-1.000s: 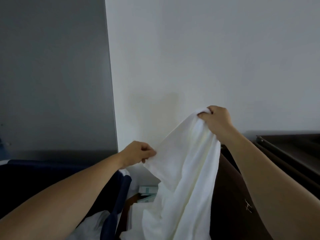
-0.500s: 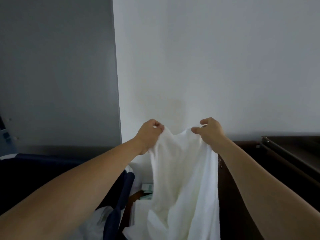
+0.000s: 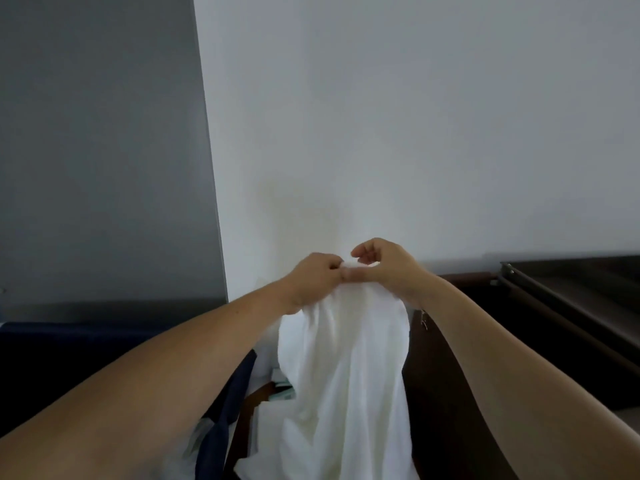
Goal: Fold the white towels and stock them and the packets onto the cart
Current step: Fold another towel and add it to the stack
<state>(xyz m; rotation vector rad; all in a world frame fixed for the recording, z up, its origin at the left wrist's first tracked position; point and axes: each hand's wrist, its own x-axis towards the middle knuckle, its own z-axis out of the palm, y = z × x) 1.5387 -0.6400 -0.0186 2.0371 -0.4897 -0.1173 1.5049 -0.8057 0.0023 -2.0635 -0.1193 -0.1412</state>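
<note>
Plain white wall (image 3: 415, 116) fills most of the shot, with a grey panel (image 3: 104, 150) in the upper left and dark brown furniture (image 3: 561, 317) along the right edge. Dead centre, both hands are up together. The left hand (image 3: 313, 277) and right hand (image 3: 384, 263) touch each other, each pinching the top edge of a white towel (image 3: 346, 375). It hangs loose and wrinkly from them down to the bottom of the frame. Dark navy fabric (image 3: 86, 344) sits lower left behind the left forearm. Something pale green (image 3: 284, 394) peeks out just left of the towel, too small to tell what.
</note>
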